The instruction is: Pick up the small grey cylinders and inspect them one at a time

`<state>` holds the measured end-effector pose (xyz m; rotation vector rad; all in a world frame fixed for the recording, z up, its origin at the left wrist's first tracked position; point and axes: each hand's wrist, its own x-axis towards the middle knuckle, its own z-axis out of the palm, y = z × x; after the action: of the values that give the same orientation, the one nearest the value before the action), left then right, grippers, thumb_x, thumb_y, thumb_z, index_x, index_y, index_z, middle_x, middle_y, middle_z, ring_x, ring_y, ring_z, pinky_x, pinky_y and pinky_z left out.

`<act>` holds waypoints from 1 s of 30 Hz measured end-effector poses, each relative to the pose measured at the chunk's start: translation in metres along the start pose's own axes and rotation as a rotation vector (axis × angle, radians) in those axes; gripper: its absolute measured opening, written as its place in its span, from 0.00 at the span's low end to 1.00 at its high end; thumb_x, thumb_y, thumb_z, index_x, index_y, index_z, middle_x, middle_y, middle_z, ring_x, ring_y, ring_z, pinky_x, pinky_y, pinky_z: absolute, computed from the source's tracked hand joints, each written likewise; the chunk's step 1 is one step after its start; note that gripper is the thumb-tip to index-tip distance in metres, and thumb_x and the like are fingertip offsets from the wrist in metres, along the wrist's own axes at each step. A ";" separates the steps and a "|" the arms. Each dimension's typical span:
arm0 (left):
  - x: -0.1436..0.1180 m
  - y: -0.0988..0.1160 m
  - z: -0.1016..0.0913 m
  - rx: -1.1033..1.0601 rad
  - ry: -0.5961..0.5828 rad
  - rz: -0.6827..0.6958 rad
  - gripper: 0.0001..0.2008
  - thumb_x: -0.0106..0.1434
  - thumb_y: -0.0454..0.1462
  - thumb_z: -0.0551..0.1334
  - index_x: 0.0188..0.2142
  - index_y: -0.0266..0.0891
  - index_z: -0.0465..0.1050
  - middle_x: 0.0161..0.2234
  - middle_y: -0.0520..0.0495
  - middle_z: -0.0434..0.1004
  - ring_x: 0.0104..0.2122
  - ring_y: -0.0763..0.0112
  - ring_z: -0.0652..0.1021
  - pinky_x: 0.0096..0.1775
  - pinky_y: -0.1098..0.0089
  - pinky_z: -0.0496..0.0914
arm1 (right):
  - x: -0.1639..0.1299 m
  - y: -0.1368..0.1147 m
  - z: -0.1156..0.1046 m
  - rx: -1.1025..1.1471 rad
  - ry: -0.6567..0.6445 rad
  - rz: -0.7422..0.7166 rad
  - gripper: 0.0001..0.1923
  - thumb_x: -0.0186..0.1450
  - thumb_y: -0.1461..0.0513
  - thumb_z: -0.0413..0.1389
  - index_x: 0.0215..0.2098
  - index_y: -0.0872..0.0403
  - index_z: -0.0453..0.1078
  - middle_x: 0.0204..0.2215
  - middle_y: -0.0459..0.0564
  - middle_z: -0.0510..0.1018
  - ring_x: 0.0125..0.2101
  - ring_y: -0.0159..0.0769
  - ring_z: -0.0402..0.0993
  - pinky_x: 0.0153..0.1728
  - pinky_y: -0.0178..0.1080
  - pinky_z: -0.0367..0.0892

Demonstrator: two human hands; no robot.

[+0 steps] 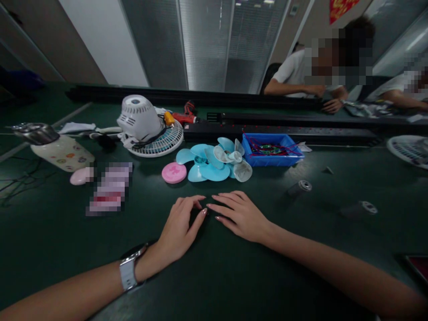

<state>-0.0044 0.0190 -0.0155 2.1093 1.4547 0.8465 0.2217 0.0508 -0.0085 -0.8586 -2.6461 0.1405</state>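
Note:
My left hand (pixel 180 226) rests on the dark green tabletop, thumb apart from its bent fingers, and nothing shows in its grasp. A watch with a pale strap (pixel 128 273) is on that wrist. Palm down, my right hand (pixel 246 217) lies with its fingers spread, their tips close to my left hand. Just beyond both hands are light blue fan blades (pixel 214 171), a paler translucent fan blade (pixel 242 171) and a round pink case (pixel 174 172). A tiny dark spot by my left thumb is too small to make out.
A blue bin (pixel 276 159) holds wires and circuit boards. Two metal cylinders (pixel 304 185) (pixel 366 208) stand at right. Leftward are a white fan housing (pixel 140 122), a red power drill (pixel 183 118), a patterned bottle (pixel 63 151) and a blurred phone-like item (pixel 112 187). Co-workers sit opposite.

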 end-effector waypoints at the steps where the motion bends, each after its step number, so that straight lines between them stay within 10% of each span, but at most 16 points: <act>1: 0.000 0.000 0.000 0.001 -0.001 0.000 0.16 0.69 0.41 0.56 0.54 0.40 0.65 0.44 0.44 0.73 0.43 0.63 0.72 0.46 0.60 0.69 | 0.004 -0.001 0.002 0.014 -0.005 0.000 0.20 0.71 0.59 0.50 0.60 0.48 0.65 0.59 0.52 0.70 0.59 0.41 0.65 0.56 0.50 0.62; 16: -0.001 -0.001 0.000 -0.010 -0.015 -0.003 0.15 0.70 0.41 0.54 0.54 0.42 0.64 0.44 0.44 0.71 0.44 0.63 0.72 0.47 0.59 0.68 | 0.001 0.004 -0.003 0.013 0.177 -0.016 0.09 0.69 0.62 0.54 0.44 0.47 0.76 0.45 0.46 0.81 0.45 0.35 0.76 0.48 0.43 0.64; 30: 0.000 -0.004 0.000 -0.030 -0.015 -0.012 0.15 0.70 0.41 0.53 0.54 0.43 0.66 0.42 0.44 0.73 0.42 0.63 0.73 0.44 0.60 0.69 | -0.135 0.108 -0.080 -0.577 0.508 0.626 0.13 0.67 0.56 0.54 0.43 0.50 0.77 0.39 0.53 0.83 0.40 0.46 0.78 0.44 0.45 0.65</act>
<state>-0.0066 0.0200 -0.0184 2.0792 1.4367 0.8409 0.4112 0.0581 0.0042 -1.6281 -1.8779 -0.6308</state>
